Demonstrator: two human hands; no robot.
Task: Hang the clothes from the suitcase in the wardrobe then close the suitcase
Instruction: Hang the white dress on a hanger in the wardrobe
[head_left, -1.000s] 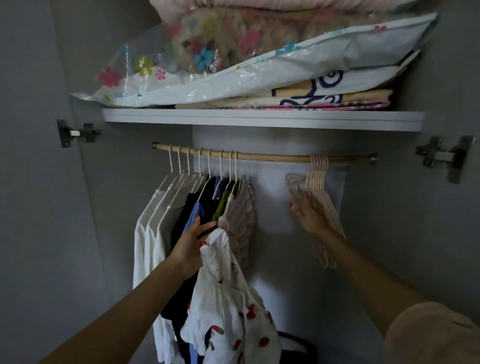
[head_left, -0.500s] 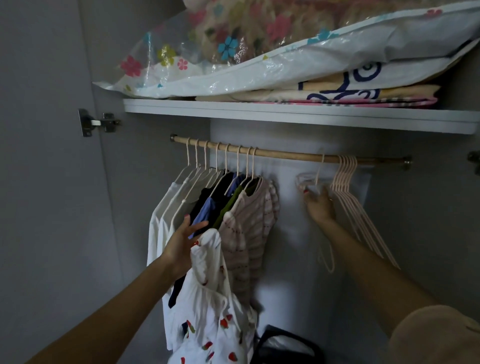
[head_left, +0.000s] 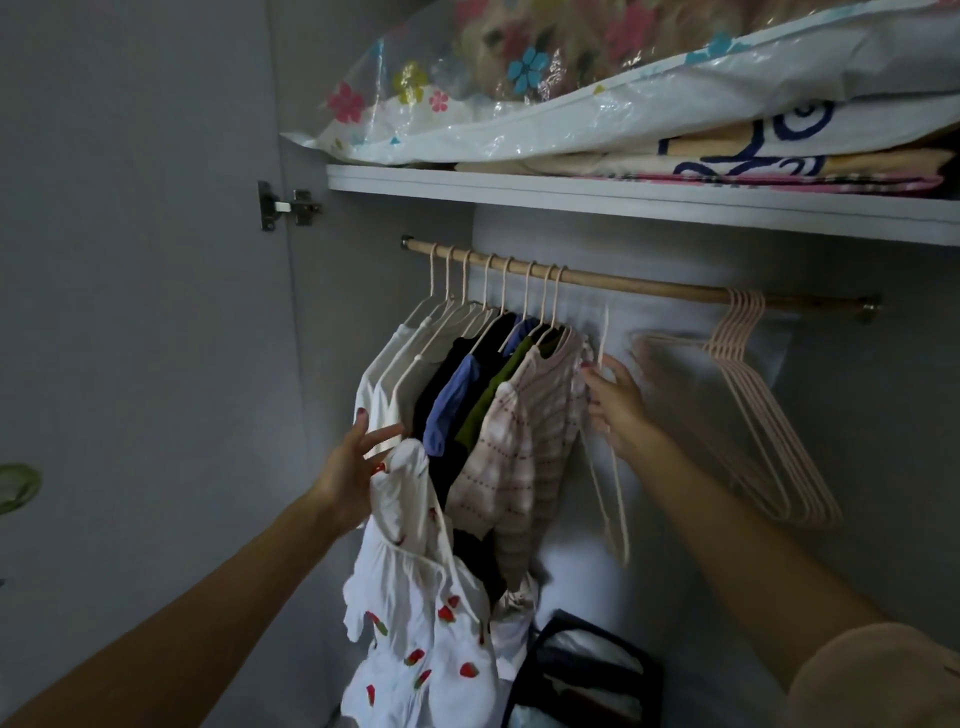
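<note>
A white garment with a strawberry print (head_left: 415, 623) hangs from my left hand (head_left: 350, 467), which grips its top just in front of the hung clothes (head_left: 493, 405). My right hand (head_left: 618, 410) holds a single pale pink hanger (head_left: 615, 509) below the wooden rod (head_left: 634, 285), right beside the striped top at the end of the row. The hanger is off the rod and dangles down from my fingers. A bunch of several empty pink hangers (head_left: 748, 395) stays on the rod at the right. The suitcase is out of view.
A white shelf (head_left: 623, 200) above the rod carries flowered plastic storage bags (head_left: 571, 104) and folded bedding. A black open box (head_left: 582, 670) sits on the wardrobe floor. The open door with its hinge (head_left: 283, 205) is at the left.
My right hand has pulled one hanger away from the bunch on the right and carried it left toward the hung clothes. My left hand keeps holding the white garment up.
</note>
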